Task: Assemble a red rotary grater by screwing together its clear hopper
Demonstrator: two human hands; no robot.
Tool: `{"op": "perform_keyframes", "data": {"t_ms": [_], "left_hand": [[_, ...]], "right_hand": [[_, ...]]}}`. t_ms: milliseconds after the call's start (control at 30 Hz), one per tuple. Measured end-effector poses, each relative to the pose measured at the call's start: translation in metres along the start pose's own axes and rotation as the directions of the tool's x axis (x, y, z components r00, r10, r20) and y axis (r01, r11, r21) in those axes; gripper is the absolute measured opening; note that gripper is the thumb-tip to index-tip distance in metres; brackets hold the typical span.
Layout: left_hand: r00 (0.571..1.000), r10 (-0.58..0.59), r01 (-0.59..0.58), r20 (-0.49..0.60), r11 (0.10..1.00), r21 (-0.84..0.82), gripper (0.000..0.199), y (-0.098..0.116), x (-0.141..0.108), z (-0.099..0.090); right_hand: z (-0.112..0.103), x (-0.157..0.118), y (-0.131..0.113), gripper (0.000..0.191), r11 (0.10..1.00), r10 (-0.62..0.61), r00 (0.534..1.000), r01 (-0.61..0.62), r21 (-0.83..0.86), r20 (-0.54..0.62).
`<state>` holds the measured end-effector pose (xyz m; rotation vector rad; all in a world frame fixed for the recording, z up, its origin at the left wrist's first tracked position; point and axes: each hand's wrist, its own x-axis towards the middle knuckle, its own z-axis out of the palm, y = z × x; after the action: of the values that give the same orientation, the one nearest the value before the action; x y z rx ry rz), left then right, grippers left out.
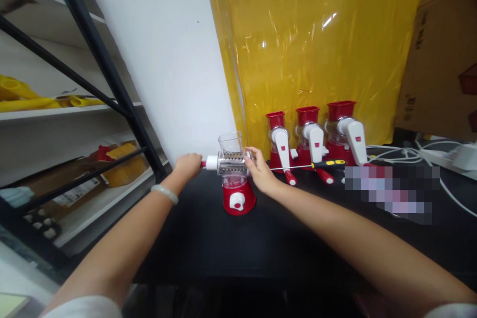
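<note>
A rotary drum grater with a red base, a white knob and a clear body stands upright on the black table. Its metal drum shows through the clear housing, below a clear hopper. My left hand is closed around the red handle of the white crank, at the grater's left side. Most of that handle is hidden in the fist. My right hand grips the right end of the clear housing, thumb in front and fingers at the top and back.
Several more items line the table's right: three red and white rotary graters, a black and yellow screwdriver and white cables. Behind hangs a yellow plastic curtain. A shelf rack stands left, a cardboard box right.
</note>
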<state>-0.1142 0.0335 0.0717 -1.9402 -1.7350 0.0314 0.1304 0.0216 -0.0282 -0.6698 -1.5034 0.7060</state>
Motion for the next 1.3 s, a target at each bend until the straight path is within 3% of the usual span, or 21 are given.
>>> {"op": "perform_keyframes", "data": {"t_ms": [100, 167, 233, 333, 433, 533, 567, 667, 733, 800, 867, 1000, 1100, 1167, 1233, 1300], "left_hand": [[0.991, 0.068, -0.066, 0.111, 0.998, -0.02, 0.012, 0.0, -0.046, 0.016], [0.983, 0.113, -0.112, 0.148, 0.994, -0.016, 0.014, -0.005, -0.08, 0.01], [0.969, 0.172, -0.18, 0.179, 0.983, 0.03, 0.017, -0.011, -0.111, -0.009], [0.984, 0.136, -0.148, 0.119, 0.985, 0.094, 0.012, -0.014, -0.137, -0.055], [0.998, 0.04, -0.033, -0.039, 0.986, 0.162, 0.012, -0.008, -0.133, -0.105], [0.976, -0.116, 0.144, -0.182, 0.978, 0.15, 0.019, 0.001, -0.099, -0.138], [0.967, -0.124, 0.156, -0.222, 0.979, 0.13, 0.022, 0.003, -0.082, -0.143], [0.931, -0.13, 0.174, -0.34, 0.98, 0.102, 0.032, 0.003, -0.027, -0.14], [0.934, -0.125, 0.174, -0.334, 0.977, 0.12, 0.035, 0.001, 0.003, -0.124], [0.958, -0.111, 0.153, -0.266, 0.978, 0.143, 0.039, 0.0, 0.022, -0.101], [0.989, -0.09, 0.109, -0.121, 0.982, 0.156, 0.04, 0.002, 0.026, -0.074], [0.992, 0.006, -0.023, 0.122, 0.99, 0.143, 0.025, 0.012, -0.007, -0.029], [0.957, 0.074, -0.11, 0.281, 0.987, 0.114, 0.016, 0.012, -0.052, -0.022], [0.923, 0.118, -0.161, 0.366, 0.983, 0.089, 0.013, 0.007, -0.084, -0.035], [0.867, 0.227, -0.263, 0.443, 0.965, 0.02, 0.014, 0.001, -0.11, -0.059], [0.889, 0.243, -0.263, 0.388, 0.965, -0.003, 0.013, -0.005, -0.127, -0.091]], "right_hand": [[0.0, -0.001, -0.002, 0.054, 1.0, 0.007, 1.0, -0.007, -0.008, 0.001], [0.0, -0.001, -0.003, 0.055, 1.0, 0.001, 1.0, -0.001, -0.011, 0.002], [0.0, -0.001, -0.003, 0.055, 1.0, -0.006, 1.0, 0.006, -0.013, -0.004], [0.001, -0.001, -0.001, 0.056, 1.0, -0.008, 1.0, 0.008, -0.015, -0.023], [0.001, 0.0, 0.001, 0.057, 1.0, 0.001, 1.0, -0.001, -0.018, -0.009], [0.001, 0.0, 0.004, 0.056, 1.0, -0.014, 1.0, 0.014, -0.019, 0.0], [0.001, 0.001, 0.005, 0.056, 1.0, -0.019, 1.0, 0.019, -0.017, -0.001], [0.002, 0.001, 0.007, 0.056, 1.0, -0.014, 1.0, 0.014, -0.011, -0.002], [0.003, 0.002, 0.008, 0.056, 1.0, -0.014, 1.0, 0.014, -0.01, -0.001], [0.004, 0.002, 0.008, 0.054, 0.999, -0.03, 1.0, 0.03, -0.02, -0.003], [0.004, 0.002, 0.008, 0.053, 0.999, -0.044, 0.999, 0.044, -0.031, 0.0], [0.002, 0.001, 0.005, 0.054, 0.997, -0.049, 0.999, 0.049, -0.057, 0.009], [0.0, 0.0, 0.002, 0.054, 0.996, -0.035, 0.999, 0.036, -0.083, 0.011], [-0.001, 0.0, 0.0, 0.056, 0.995, -0.037, 0.999, 0.038, -0.093, 0.014], [-0.001, 0.0, 0.0, 0.057, 0.994, -0.037, 0.999, 0.038, -0.103, 0.012], [-0.002, 0.0, 0.0, 0.056, 0.993, -0.038, 0.999, 0.039, -0.11, 0.007]]}}
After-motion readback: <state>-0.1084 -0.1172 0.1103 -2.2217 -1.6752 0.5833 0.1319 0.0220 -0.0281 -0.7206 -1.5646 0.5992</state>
